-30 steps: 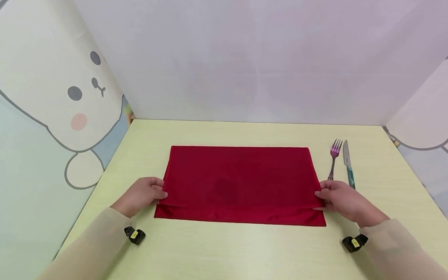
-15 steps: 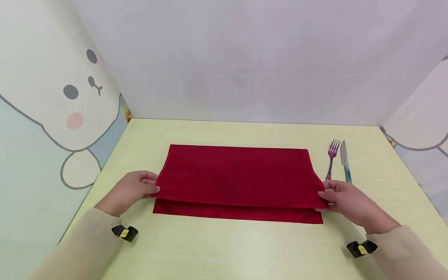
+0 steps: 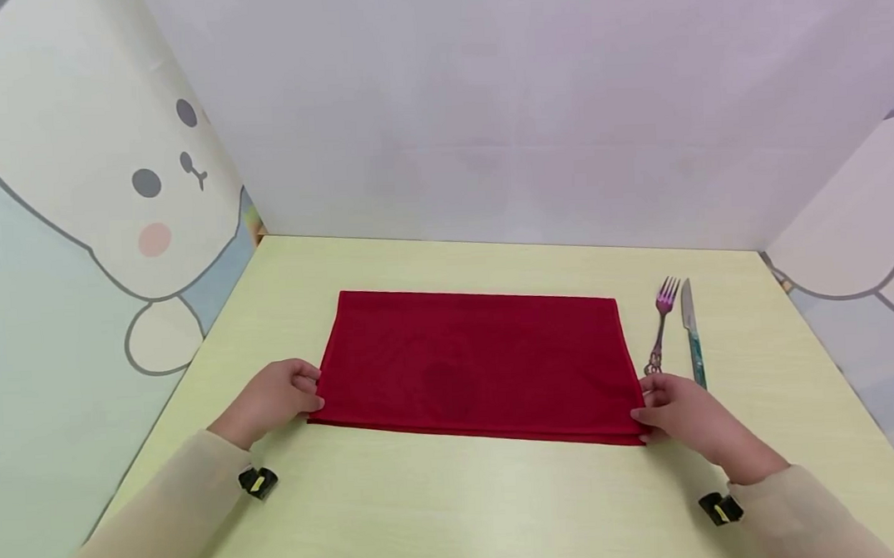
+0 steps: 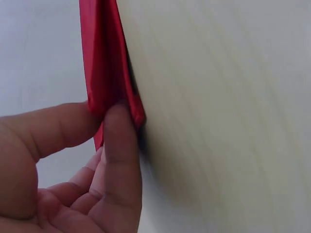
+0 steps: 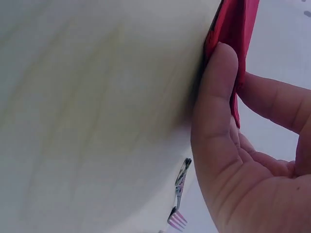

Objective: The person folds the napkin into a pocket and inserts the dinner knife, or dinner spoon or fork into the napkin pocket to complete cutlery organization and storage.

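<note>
A red cloth (image 3: 480, 361), folded into a wide rectangle, lies on the pale table. My left hand (image 3: 271, 401) pinches the upper layer at its near left corner between thumb and fingers. At the near right corner, my right hand (image 3: 685, 414) holds the same layer in a like pinch. In the left wrist view the cloth (image 4: 102, 48) shows two layers slightly apart, one fingertip in between. The right wrist view has the cloth's other corner (image 5: 235, 34) between thumb and finger. Along the near side, the upper edge sits almost level with the lower edge.
A purplish fork (image 3: 665, 299) lies just right of the cloth, beyond my right hand. Beside it is a knife (image 3: 692, 335) with a teal handle. A pale wall sheet (image 3: 516, 143) rises behind the table (image 3: 457, 512), and printed sheets hang at both sides.
Both hands lifted the upper layer, then lowered it toward me. Its edge has come nearer the lower edge, and the strip of lower layer showing has become very thin.
</note>
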Available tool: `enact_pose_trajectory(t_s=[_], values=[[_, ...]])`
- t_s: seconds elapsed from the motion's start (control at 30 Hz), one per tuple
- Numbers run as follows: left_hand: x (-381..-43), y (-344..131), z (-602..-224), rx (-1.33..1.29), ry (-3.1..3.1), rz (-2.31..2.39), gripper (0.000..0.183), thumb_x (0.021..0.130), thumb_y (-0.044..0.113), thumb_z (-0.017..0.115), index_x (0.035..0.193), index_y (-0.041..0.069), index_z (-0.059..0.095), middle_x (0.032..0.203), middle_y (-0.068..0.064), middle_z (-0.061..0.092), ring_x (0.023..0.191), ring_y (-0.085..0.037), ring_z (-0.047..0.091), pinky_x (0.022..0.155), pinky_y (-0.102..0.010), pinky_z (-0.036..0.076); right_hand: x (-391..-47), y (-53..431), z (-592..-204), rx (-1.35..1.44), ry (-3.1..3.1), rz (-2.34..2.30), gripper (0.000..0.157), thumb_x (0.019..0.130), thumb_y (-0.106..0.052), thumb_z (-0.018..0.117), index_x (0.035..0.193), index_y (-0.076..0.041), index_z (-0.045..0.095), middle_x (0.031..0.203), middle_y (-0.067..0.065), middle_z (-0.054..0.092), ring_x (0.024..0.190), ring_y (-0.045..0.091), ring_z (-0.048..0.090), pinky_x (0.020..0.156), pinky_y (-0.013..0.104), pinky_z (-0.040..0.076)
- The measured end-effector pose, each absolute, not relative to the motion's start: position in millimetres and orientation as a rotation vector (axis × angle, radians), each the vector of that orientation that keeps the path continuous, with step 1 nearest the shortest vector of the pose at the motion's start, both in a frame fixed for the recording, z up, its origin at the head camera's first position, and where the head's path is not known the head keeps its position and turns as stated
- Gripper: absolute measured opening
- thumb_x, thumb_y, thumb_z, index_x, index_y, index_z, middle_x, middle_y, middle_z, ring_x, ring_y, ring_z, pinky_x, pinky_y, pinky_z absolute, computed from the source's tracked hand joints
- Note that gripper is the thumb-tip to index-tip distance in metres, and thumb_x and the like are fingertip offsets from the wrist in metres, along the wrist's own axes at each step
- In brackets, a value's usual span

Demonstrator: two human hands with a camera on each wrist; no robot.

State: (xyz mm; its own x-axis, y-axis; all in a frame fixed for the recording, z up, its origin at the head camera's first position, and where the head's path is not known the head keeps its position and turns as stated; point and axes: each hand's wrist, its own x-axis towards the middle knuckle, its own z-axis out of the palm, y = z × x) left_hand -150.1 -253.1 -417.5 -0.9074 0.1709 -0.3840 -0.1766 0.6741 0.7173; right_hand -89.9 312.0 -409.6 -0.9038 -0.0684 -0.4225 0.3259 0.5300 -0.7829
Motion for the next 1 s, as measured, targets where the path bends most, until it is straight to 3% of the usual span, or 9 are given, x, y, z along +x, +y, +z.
enact_pose_trajectory(t_s=[0.37, 0.43, 0.67, 1.0], values=[[-144, -254, -420, -0.03, 2.522, 1.138, 0.034, 0.091, 0.008, 0.073, 0.121, -0.003, 0.06, 0.102, -0.01, 0.066, 0.089, -0.024, 0.062, 0.075, -0.035, 0.053, -84, 314, -411, 0.188, 2.429, -1.319, 0.053, 0.095, 0.003, 0.07, 0.135, 0.014, 0.037, 0.094, 0.015, 0.064, 0.077, 0.027, 0.07, 0.07, 0.035, 0.062], [-143, -255, -423, -0.023, 2.523, 1.169, 0.029, 0.09, 0.006, 0.072, 0.115, -0.001, 0.06, 0.101, -0.01, 0.065, 0.088, -0.024, 0.062, 0.075, -0.035, 0.053, -82, 313, -412, 0.171, 2.446, -1.332, 0.051, 0.094, 0.004, 0.071, 0.131, 0.01, 0.037, 0.094, 0.015, 0.062, 0.077, 0.028, 0.069, 0.07, 0.035, 0.061], [-139, -260, -428, 0.096, 2.6, 1.098, 0.008, 0.092, 0.004, 0.07, 0.099, 0.007, 0.069, 0.092, -0.004, 0.067, 0.084, -0.022, 0.06, 0.074, -0.037, 0.05, -76, 311, -412, 0.023, 2.615, -1.032, 0.022, 0.09, -0.006, 0.077, 0.101, -0.004, 0.058, 0.092, 0.007, 0.059, 0.083, 0.023, 0.058, 0.064, 0.029, 0.051], [-129, -253, -421, 0.166, 2.628, 0.917, 0.02, 0.085, 0.01, 0.081, 0.098, 0.009, 0.067, 0.09, -0.002, 0.061, 0.085, -0.021, 0.057, 0.075, -0.037, 0.049, -69, 307, -412, -0.112, 2.668, -0.834, 0.033, 0.081, -0.012, 0.087, 0.096, -0.008, 0.058, 0.082, 0.001, 0.056, 0.077, 0.02, 0.052, 0.064, 0.029, 0.044]])
